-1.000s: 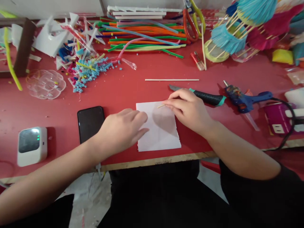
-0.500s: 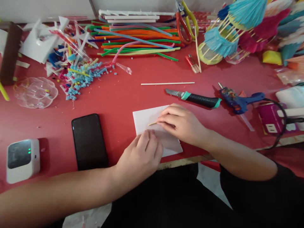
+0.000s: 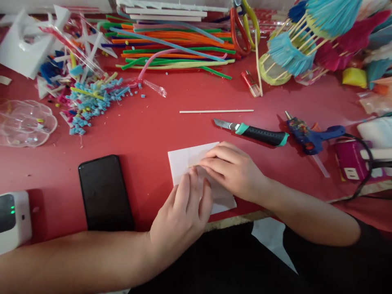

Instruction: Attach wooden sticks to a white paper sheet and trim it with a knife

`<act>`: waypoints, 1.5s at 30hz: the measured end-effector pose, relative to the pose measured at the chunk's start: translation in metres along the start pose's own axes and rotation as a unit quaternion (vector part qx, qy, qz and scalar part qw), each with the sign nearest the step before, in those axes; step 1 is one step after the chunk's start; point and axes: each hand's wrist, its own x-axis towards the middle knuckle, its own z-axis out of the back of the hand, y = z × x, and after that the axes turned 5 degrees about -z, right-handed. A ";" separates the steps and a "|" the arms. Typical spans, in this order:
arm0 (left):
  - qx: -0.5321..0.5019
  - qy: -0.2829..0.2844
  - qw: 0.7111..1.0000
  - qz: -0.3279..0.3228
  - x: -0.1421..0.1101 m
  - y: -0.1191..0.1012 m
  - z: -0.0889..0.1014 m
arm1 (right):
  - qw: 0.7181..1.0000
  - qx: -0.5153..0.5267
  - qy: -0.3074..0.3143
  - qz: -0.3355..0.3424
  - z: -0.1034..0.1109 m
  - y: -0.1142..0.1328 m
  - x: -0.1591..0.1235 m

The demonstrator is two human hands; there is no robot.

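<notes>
A white foam sheet lies at the table's front edge, partly hidden under both hands. My right hand rests on it, thumb and fingertips closed on a short thin wooden stick. Only the stick's left end shows. My left hand is just below, fingers bent and bunched, fingertips at or touching the stick's near side. What its thumb and fingers hold, if anything, is hidden. Behind the sheet lie a longer pale stick and a utility knife with its blade out.
A black phone lies left of my hands. To the right are a blue glue gun and its cord. Farther back are colourful pipe cleaners, blue scraps, a clear flower-shaped tray, pliers and blue paper umbrellas.
My left fingers have reached up to the stick and straightened somewhat. Less of the stick shows beyond my right fingertips. The whole view has shifted slightly with the head.
</notes>
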 end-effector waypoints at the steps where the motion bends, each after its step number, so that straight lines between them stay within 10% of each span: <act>1: 0.002 0.001 1.000 0.003 0.000 0.000 0.000 | 1.000 -0.002 -0.002 -0.002 0.000 0.000 0.000; 45: -0.021 0.007 1.000 -0.013 0.006 0.006 0.000 | 1.000 -0.013 0.014 -0.019 0.003 0.002 0.001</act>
